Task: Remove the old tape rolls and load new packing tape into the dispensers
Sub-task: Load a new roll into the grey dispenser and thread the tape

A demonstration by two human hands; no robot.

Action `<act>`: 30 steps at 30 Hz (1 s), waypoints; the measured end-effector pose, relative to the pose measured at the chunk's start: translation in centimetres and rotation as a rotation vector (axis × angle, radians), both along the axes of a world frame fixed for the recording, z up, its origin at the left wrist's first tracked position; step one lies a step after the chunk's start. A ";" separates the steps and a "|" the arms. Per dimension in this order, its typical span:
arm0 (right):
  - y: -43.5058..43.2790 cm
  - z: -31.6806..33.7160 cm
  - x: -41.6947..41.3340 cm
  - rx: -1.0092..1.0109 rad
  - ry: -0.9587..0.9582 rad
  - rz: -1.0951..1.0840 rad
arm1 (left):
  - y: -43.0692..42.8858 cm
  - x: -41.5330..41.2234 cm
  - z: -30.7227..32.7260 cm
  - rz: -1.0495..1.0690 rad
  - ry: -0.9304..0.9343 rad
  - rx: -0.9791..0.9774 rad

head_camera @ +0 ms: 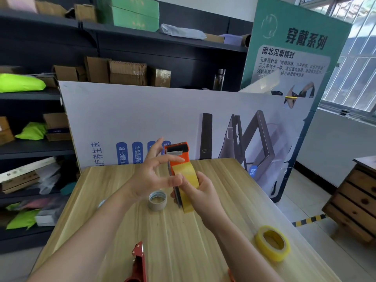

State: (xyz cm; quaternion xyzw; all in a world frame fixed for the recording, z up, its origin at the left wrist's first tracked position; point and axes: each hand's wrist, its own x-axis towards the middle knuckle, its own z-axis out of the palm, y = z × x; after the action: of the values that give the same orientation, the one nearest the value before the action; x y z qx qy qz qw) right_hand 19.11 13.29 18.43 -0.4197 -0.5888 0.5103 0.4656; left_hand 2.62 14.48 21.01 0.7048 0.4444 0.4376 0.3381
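Nearest you, a red dispenser is lying at the table's front edge, and a spare yellow tape roll is sitting flat to your right. Further in, an empty cardboard core is standing just beside your hands. Your right hand is gripping the orange dispenser upright above the table, fingers curled round the loaded yellow roll. Your left hand is spreading its fingers wide, holding nothing, index reaching across the orange body. Behind, a printed board is leaning against dark shelves.
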 end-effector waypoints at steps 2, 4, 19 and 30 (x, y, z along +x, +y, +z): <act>-0.1 0.1 0.0 -0.023 0.019 -0.002 | -0.3 0.1 0.2 0.056 0.094 0.072; -0.4 0.2 0.0 -0.048 0.048 0.007 | -0.5 0.1 0.6 0.096 0.132 0.132; -1.6 0.6 0.9 -0.059 -0.029 0.075 | 0.8 1.4 2.7 0.283 0.305 0.246; -2.2 1.2 1.9 -0.041 0.004 0.135 | 3.3 1.4 5.4 0.223 0.492 0.236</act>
State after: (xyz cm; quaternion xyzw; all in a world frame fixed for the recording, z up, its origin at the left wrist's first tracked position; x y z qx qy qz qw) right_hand 21.02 11.09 19.60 -0.3876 -0.6044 0.5532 0.4224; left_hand 4.05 17.76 26.46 0.7712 0.5336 0.3365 0.0856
